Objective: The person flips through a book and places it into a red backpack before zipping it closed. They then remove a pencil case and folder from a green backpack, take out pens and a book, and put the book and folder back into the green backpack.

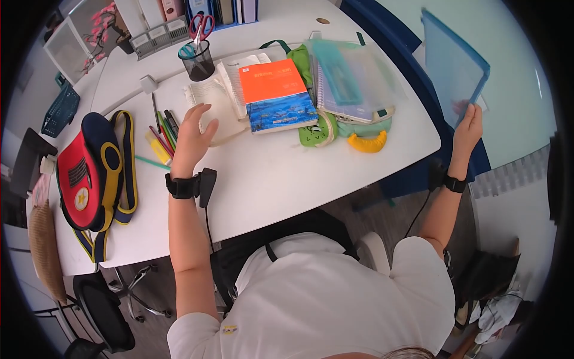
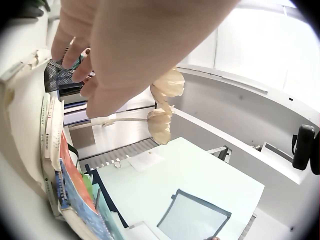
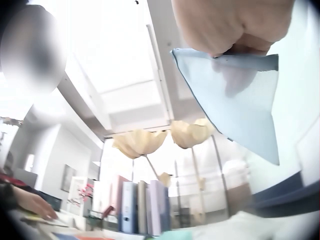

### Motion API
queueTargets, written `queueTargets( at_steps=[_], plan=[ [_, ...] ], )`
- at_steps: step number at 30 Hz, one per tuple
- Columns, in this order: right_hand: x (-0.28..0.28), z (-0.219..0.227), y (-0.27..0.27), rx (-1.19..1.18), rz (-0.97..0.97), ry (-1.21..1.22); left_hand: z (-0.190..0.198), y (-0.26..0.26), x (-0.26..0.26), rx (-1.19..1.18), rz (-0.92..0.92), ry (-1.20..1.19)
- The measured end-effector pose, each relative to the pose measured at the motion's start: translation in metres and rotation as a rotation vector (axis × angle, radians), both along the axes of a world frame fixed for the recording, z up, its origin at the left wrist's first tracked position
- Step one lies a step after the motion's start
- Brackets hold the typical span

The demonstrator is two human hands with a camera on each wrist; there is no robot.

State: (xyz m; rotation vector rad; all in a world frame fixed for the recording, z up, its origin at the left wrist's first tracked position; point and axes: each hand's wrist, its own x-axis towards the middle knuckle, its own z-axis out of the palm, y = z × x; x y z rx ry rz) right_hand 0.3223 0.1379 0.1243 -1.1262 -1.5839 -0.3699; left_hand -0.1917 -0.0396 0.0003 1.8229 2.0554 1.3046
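A translucent blue mesh pouch (image 1: 454,63) is held up at the right, beyond the desk edge; my right hand (image 1: 469,128) pinches its near border. In the right wrist view the pouch (image 3: 240,110) hangs from the fingers, a thumb or finger showing through it. My left hand (image 1: 194,137) is over the desk with relaxed, slightly bent fingers and holds nothing. Close to it lie an open cream notebook (image 1: 218,107), several pens (image 1: 164,134) and an orange and blue book (image 1: 278,96).
A red and navy bag (image 1: 89,173) lies at the left. Behind the books stands a mesh cup (image 1: 198,66) with scissors. Translucent folders (image 1: 371,78), a green pouch (image 1: 317,131) and a yellow item (image 1: 368,142) lie at the right of the desk. File binders (image 1: 239,12) stand at the back.
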Motion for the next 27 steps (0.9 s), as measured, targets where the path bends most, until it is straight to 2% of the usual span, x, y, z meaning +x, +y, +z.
queueTargets(
  at_steps=[3, 5, 6, 7, 9, 11, 12, 15, 16, 19, 20, 23, 25, 26, 27],
  plan=[
    [-0.058, 0.009, -0.023, -0.007, 0.139, -0.01, 0.01, -0.002, 0.007, 0.012, -0.054, -0.153],
    [-0.095, 0.007, -0.037, 0.029, 0.2, -0.112, 0.017, -0.002, 0.013, 0.015, -0.169, -0.413],
    [-0.114, 0.0, -0.041, 0.137, 0.288, -0.192, 0.021, -0.004, 0.016, 0.021, -0.221, -0.543],
    [-0.135, -0.007, -0.045, 0.249, 0.379, -0.269, 0.029, -0.007, 0.02, 0.018, -0.348, -0.723],
    [-0.173, -0.009, -0.066, 0.118, 0.724, -0.504, 0.033, -0.01, 0.025, 0.109, -0.601, -1.141],
    [-0.206, -0.026, -0.066, 0.239, 0.964, -0.7, 0.042, -0.013, 0.031, 0.084, -0.569, -1.348],
    [-0.221, -0.027, -0.071, 0.253, 0.994, -0.75, 0.046, -0.015, 0.031, 0.069, -0.554, -1.45],
    [-0.251, -0.031, -0.082, 0.281, 1.053, -0.859, 0.044, -0.019, 0.021, 0.069, -0.371, -1.184],
    [-0.258, -0.033, -0.081, 0.283, 1.058, -0.868, 0.047, -0.021, 0.018, 0.099, -0.358, -1.223],
    [-0.28, -0.034, -0.081, 0.209, 1.048, -0.866, 0.053, -0.028, 0.001, 0.136, -0.197, -1.135],
    [-0.29, -0.034, -0.081, 0.172, 1.039, -0.861, 0.05, -0.029, -0.005, 0.277, -0.142, -1.145],
    [-0.323, -0.045, -0.076, 0.22, 1.002, -0.79, 0.059, -0.049, -0.041, 0.427, 0.089, -0.809],
    [-0.347, -0.059, -0.08, 0.073, 1.097, -0.705, 0.061, -0.063, -0.071, 0.424, 0.341, -0.636],
    [-0.36, -0.067, -0.083, 0.001, 1.143, -0.66, 0.061, -0.064, -0.083, 0.565, 0.387, -0.51],
    [-0.373, -0.075, -0.085, -0.045, 1.218, -0.716, 0.056, -0.066, -0.102, 0.639, 0.474, -0.327]
  ],
)
